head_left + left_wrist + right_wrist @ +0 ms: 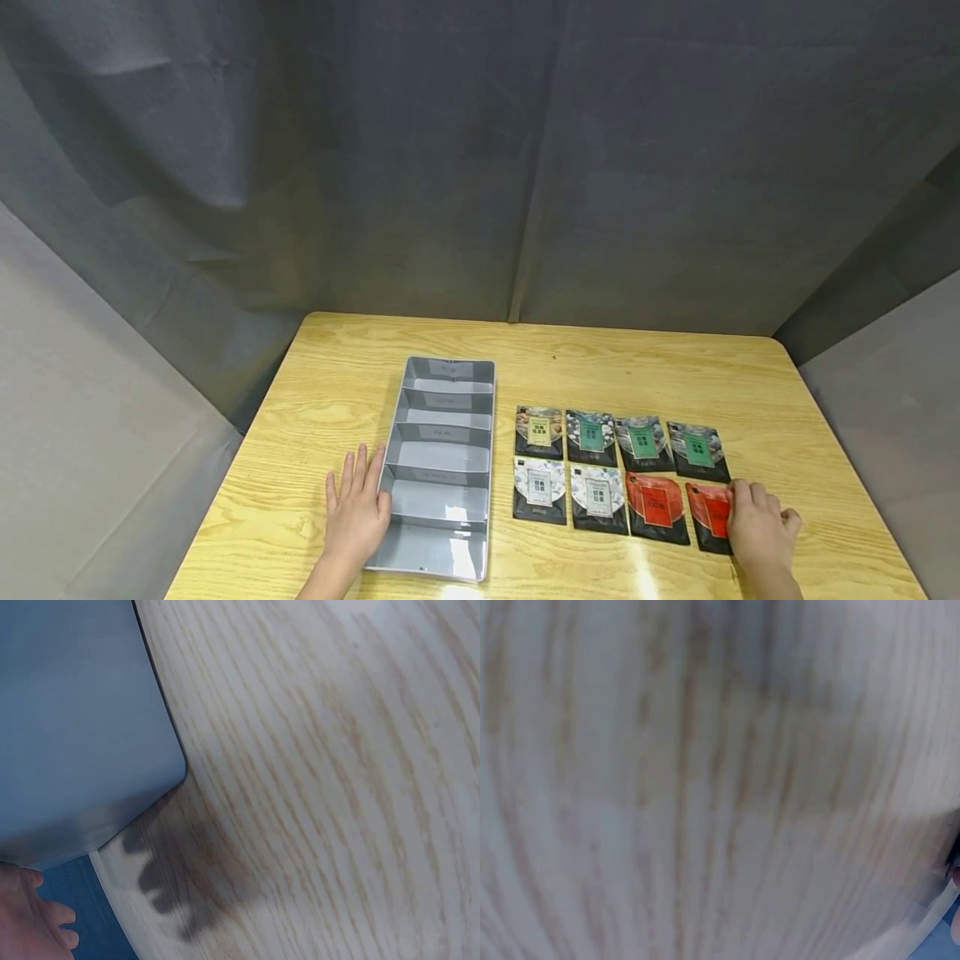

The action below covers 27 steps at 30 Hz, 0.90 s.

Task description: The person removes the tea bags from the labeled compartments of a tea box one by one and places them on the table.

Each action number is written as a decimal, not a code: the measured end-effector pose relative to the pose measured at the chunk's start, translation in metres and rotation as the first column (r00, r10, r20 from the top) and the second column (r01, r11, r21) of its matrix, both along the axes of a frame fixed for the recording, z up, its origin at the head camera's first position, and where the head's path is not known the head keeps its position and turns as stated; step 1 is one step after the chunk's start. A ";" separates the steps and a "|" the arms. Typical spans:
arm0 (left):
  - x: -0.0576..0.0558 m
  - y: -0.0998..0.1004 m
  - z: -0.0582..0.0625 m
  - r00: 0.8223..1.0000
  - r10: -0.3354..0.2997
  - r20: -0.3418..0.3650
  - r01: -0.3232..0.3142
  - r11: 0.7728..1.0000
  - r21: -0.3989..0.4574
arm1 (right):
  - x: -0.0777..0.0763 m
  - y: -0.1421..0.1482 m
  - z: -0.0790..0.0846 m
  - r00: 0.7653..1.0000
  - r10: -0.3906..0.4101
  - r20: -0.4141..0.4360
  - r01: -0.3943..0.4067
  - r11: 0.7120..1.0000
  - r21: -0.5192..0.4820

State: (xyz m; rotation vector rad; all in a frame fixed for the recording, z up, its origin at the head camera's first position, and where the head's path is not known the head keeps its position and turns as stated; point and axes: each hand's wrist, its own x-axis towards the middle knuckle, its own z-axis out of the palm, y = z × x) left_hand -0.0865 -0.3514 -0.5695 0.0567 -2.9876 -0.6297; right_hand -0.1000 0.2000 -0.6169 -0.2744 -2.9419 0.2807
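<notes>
My left hand rests with straight, spread fingers against the left side of a long grey tray, split by cross walls into a column of compartments. In the left wrist view part of that hand shows at the lower left, below the grey tray. Over at the right, my right hand has curled fingers at the right edge of a red-and-black tea sachet and pinches it there. The hand covers part of that sachet. A second red tea sachet lies just left of it.
Two white-patterned sachets continue the front row leftward. Behind them is a back row: a yellow-labelled sachet and several green-labelled ones. The wooden table ends at dark curtains behind.
</notes>
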 end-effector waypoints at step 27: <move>-0.001 0.003 0.003 1.000 0.001 0.018 -0.001 1.000 -0.007 | -0.004 -0.003 0.017 0.993 -0.083 0.078 0.090 0.992 -0.084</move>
